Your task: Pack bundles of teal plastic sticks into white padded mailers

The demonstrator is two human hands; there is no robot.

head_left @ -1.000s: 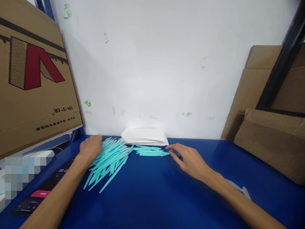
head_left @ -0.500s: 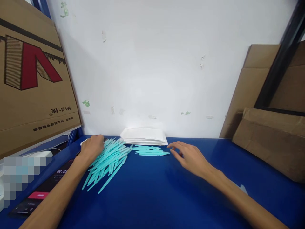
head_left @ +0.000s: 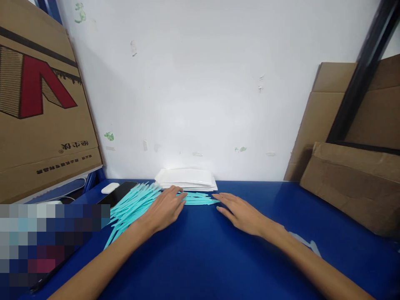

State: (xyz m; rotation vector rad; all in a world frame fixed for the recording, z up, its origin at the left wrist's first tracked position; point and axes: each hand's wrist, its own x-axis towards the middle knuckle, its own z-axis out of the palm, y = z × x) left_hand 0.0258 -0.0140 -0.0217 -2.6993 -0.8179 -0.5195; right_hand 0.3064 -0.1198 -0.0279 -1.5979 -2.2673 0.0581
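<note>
A loose pile of slim turquoise sticks (head_left: pixel 136 206) with paler tips lies on the left of the blue table, partly covered by my left hand and forearm. To its right sits a small row of the same sticks (head_left: pixel 200 198), lying roughly side by side. My left hand (head_left: pixel 166 208) is over the left end of this row, fingers stretched forward and thumb apart. At the opposite end, my right hand (head_left: pixel 239 209) has its fingers extended, fingertips at the tips of the sticks. Neither hand visibly grips anything.
A stack of white paper sheets or envelopes (head_left: pixel 186 178) is against the wall behind the row. At left are a dark phone (head_left: pixel 121 192), a white case (head_left: pixel 110 188) and a large carton (head_left: pixel 46 137). Cardboard (head_left: pixel 350 187) leans at right. Something translucent (head_left: pixel 313 246) lies by my right forearm.
My left hand has moved right, from the far side of the large pile to the small row's left end. My right hand stays by the row's right end. The view has shifted slightly.
</note>
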